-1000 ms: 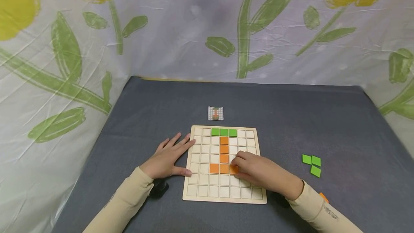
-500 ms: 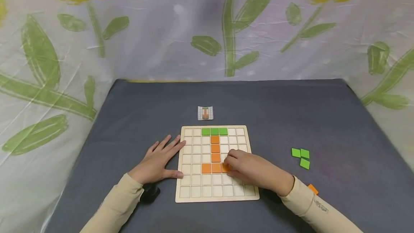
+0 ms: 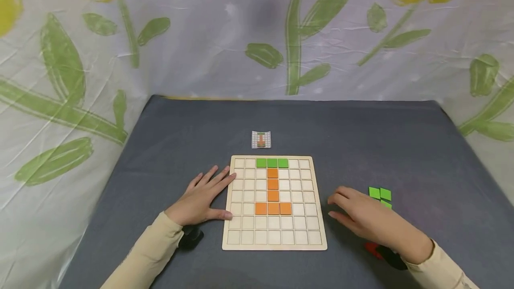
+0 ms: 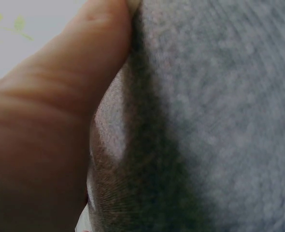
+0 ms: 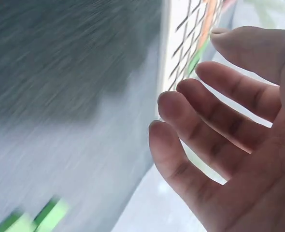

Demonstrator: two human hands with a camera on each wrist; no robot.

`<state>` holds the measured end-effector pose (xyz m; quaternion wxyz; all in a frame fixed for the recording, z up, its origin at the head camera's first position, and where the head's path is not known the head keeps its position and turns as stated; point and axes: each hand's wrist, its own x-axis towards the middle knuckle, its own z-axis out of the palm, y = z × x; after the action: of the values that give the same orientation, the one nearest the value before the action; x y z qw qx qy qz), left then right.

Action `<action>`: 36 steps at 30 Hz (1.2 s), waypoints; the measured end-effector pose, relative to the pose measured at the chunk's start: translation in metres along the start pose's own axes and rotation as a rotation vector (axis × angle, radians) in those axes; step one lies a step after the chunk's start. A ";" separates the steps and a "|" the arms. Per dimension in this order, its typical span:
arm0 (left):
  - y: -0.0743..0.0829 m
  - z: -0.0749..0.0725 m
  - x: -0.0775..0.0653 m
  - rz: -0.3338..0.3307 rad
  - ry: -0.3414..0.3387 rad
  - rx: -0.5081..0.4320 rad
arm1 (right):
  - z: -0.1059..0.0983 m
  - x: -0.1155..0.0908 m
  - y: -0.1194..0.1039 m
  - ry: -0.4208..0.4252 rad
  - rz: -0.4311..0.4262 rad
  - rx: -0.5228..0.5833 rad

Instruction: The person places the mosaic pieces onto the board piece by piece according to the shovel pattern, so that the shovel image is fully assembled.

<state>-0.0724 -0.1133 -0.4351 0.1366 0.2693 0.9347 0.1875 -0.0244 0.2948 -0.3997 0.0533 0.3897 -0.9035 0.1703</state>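
A wooden grid board (image 3: pixel 274 237) lies on the dark cloth. In its top row sit green square tiles (image 3: pixel 271 163); orange square tiles (image 3: pixel 273 184) form a column below, ending in a short row. My left hand (image 3: pixel 198 200) is spread flat at the board's left edge, its thumb and a fingertip touching the rim. Right of the board hovers my right hand (image 3: pixel 367 217), fingers loosely bent and apart. The right wrist view shows nothing between those fingers (image 5: pixel 174 106). Just beyond that hand lie loose green tiles (image 3: pixel 379 193), partly covered by it.
A small card (image 3: pixel 261 139) with a printed grid pattern lies behind the board. Something red (image 3: pixel 373 249) shows partly under my right wrist, beside a dark wrist device (image 3: pixel 392 258). A cloth with painted flowers hangs behind the table (image 3: pixel 341 133).
My right hand has let go of the orange tile at the right end of the short row and moved right, off the board. The left hand stays put; the head view shifted slightly.
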 end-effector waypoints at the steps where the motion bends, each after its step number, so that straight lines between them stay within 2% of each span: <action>1: 0.000 0.000 0.000 0.001 0.001 0.000 | -0.003 -0.006 0.002 0.016 0.003 -0.007; 5: 0.000 0.001 0.001 -0.002 0.001 0.001 | -0.007 -0.026 0.010 0.058 -0.005 -0.046; 9: -0.001 0.000 -0.002 -0.013 -0.006 -0.002 | 0.000 -0.028 0.007 0.070 -0.021 -0.089; 14: 0.000 -0.002 -0.003 -0.001 -0.001 -0.007 | 0.014 -0.005 -0.008 0.004 -0.065 -0.099; 19: 0.002 -0.004 -0.002 0.014 0.005 -0.007 | 0.030 0.025 -0.022 -0.047 -0.175 -0.162; 23: 0.004 -0.003 -0.001 0.016 0.007 -0.009 | 0.040 0.037 -0.028 -0.091 -0.241 -0.228; 29: 0.005 -0.002 0.001 0.006 -0.006 -0.003 | 0.044 0.038 -0.029 -0.118 -0.213 -0.243; 36: 0.004 -0.002 -0.001 -0.001 0.001 -0.007 | 0.039 0.033 -0.028 -0.124 -0.145 -0.166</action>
<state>-0.0707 -0.1112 -0.4315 0.1373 0.2684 0.9342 0.1907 -0.0253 0.2405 -0.4215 0.0416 0.4582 -0.8854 0.0659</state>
